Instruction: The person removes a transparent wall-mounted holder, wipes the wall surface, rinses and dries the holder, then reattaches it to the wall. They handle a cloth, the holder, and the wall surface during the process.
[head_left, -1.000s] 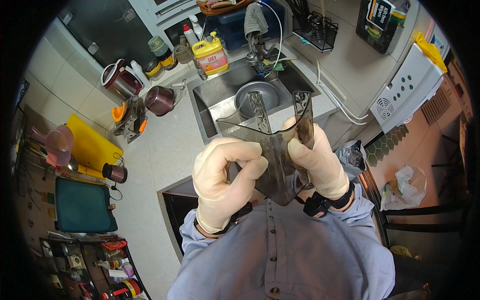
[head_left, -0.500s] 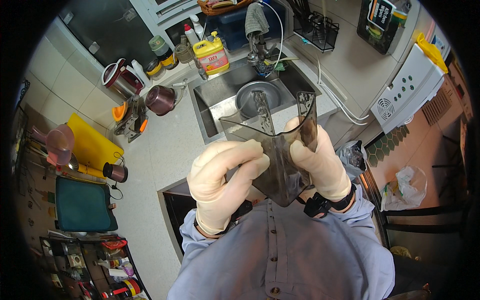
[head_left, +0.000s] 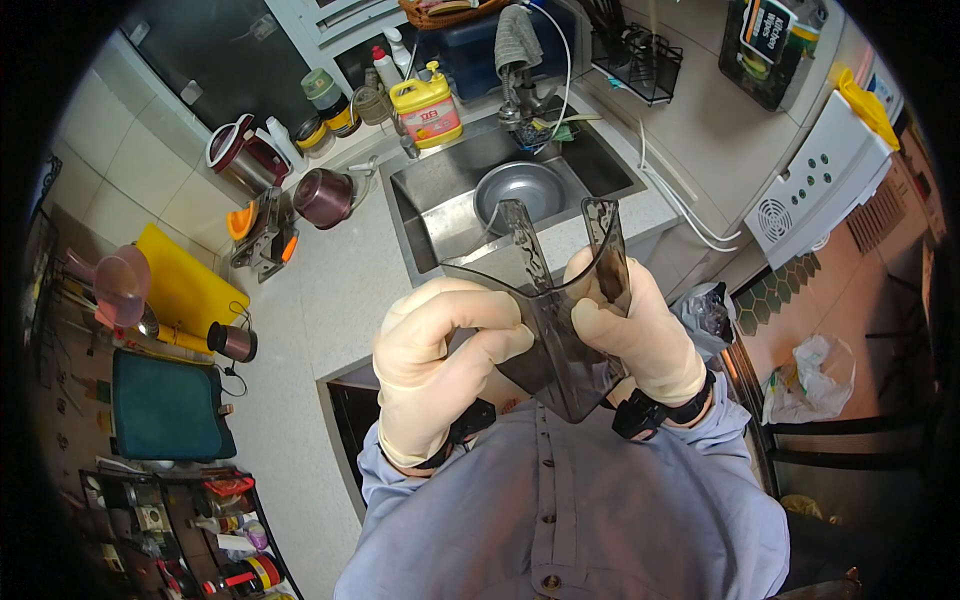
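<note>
from the head view we look down past a buttoned blue-grey shirt (head_left: 560, 500) at two hands in cream gloves. the left hand (head_left: 425, 360) is narrowed to a pinch, thumb and forefinger closed on the left side of a smoky, see-through plastic container (head_left: 555, 335). the right hand (head_left: 650, 335) grips its right side, thumb on the near face and fingers behind, partly visible through the plastic. we find the container raised in front of the chest, between us and the sink, with its lowest corner pointing toward the shirt; two patterned upright strips rise at its far end. black straps circle both wrists.

beyond the hands, a metal sink (head_left: 415, 215) holds a round grey bowl (head_left: 518, 193). a grey cloth (head_left: 516, 42) drapes over the tap. behind the sink's left corner stands a yellow pump bottle (head_left: 427, 112). on the pale surface (head_left: 285, 370) to our left sit a red-and-silver kettle (head_left: 245, 155), a maroon pot (head_left: 322, 198), a yellow board (head_left: 185, 280) leaning upright and a teal box (head_left: 165, 405). far right, a whitish plastic bag (head_left: 812, 378) rests on the floor.
</note>
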